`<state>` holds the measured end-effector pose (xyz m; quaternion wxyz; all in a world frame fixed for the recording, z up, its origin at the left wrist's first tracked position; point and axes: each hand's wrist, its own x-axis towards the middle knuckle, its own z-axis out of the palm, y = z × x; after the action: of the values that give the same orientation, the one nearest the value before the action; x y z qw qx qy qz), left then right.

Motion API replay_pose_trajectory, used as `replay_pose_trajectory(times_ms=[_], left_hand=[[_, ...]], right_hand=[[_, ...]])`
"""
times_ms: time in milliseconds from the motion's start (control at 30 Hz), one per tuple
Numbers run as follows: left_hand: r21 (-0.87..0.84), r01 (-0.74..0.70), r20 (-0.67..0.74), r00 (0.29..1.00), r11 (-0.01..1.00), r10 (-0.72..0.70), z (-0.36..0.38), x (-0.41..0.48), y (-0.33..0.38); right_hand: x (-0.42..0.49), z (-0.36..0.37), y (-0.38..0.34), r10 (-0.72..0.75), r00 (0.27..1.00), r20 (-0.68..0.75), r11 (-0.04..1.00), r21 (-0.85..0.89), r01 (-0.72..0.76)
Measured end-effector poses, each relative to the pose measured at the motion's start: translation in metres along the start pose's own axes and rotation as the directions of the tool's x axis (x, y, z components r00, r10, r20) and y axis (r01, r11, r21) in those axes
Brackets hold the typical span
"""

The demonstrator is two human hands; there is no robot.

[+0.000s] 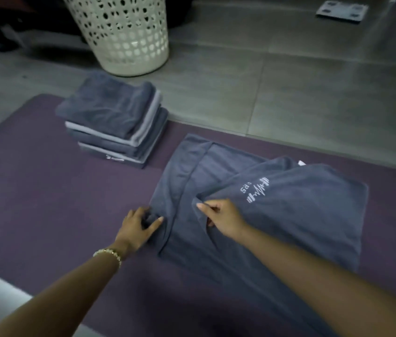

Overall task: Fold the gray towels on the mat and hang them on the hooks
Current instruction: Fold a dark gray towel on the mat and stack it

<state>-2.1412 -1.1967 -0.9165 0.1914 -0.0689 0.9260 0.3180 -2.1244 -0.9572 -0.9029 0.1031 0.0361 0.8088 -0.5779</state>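
- While the gray towel [289, 222] lies partly folded on the purple mat [46, 190], the left hand [141, 227] curls its fingers and thumb round a bunched bit of cloth at the towel's left edge.
- The right hand [221, 216] pinches a raised fold near the towel's middle, fingers curled.
- The towel is soft, matte cloth with a hemmed border; its turned-over flap shows a white stitched logo [257, 189].
- A beaded bracelet [109, 254] circles the left wrist.
- A squared stack of folded towels [114, 122] sits on the mat, apart from the spread towel.
- Beyond, on gray floor tiles [289, 81], stand a cream perforated laundry basket [124, 32] and a flat bathroom scale [341, 10].
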Motion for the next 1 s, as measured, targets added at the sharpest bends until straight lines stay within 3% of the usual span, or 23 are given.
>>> replay_pose_trajectory(times_ms=[100,200,267,367,433,500,600,667,800,933,1000], left_hand=[[-0.046,-0.082,0.058,0.995,0.996,0.084,0.003,0.001,-0.008],[-0.074,-0.103,0.012,0.995,0.992,0.104,0.006,0.004,-0.008],[-0.150,-0.064,-0.089,0.995,0.987,0.051,0.007,0.004,-0.008],[-0.332,0.085,-0.169,0.975,0.939,-0.148,0.002,0.003,-0.015],[-0.350,0.179,-0.134,0.962,0.920,-0.238,-0.002,0.001,-0.025],[-0.302,0.191,-0.072,0.972,0.934,-0.223,-0.004,0.000,-0.036],[-0.378,0.194,0.057,0.981,0.905,-0.186,-0.008,-0.009,-0.040],[-0.454,0.140,0.058,0.990,0.880,-0.127,-0.011,-0.015,-0.037],[-0.637,-0.036,-0.119,0.992,0.770,-0.052,-0.013,-0.020,-0.009],[-0.757,-0.119,-0.169,0.985,0.643,-0.017,-0.006,-0.019,0.038],[-0.808,-0.123,-0.163,0.986,0.577,-0.018,-0.001,-0.017,0.063]], right_hand=[[0.001,0.008,0.007,0.022,0.999,0.044,0.999,0.043,-0.024],[0.004,0.013,0.002,0.049,0.998,0.032,0.991,0.124,-0.053],[0.006,0.013,-0.001,0.045,0.999,0.029,0.986,0.161,-0.049],[0.007,0.012,0.000,-0.008,0.999,0.040,0.989,0.147,0.002],[0.009,0.011,0.000,-0.032,0.998,0.062,0.992,0.125,0.024],[0.011,0.012,-0.001,-0.016,0.998,0.068,0.994,0.113,0.009],[0.014,0.011,0.000,0.011,0.993,0.113,0.997,0.070,-0.019],[0.015,0.008,0.000,0.023,0.981,0.194,0.999,0.037,-0.031],[0.014,-0.004,-0.009,0.057,0.943,0.328,0.998,-0.017,-0.055],[0.012,-0.021,-0.029,0.054,0.958,0.282,0.998,-0.038,-0.045],[0.008,-0.035,-0.042,-0.016,0.969,0.247,0.997,-0.064,0.033]])
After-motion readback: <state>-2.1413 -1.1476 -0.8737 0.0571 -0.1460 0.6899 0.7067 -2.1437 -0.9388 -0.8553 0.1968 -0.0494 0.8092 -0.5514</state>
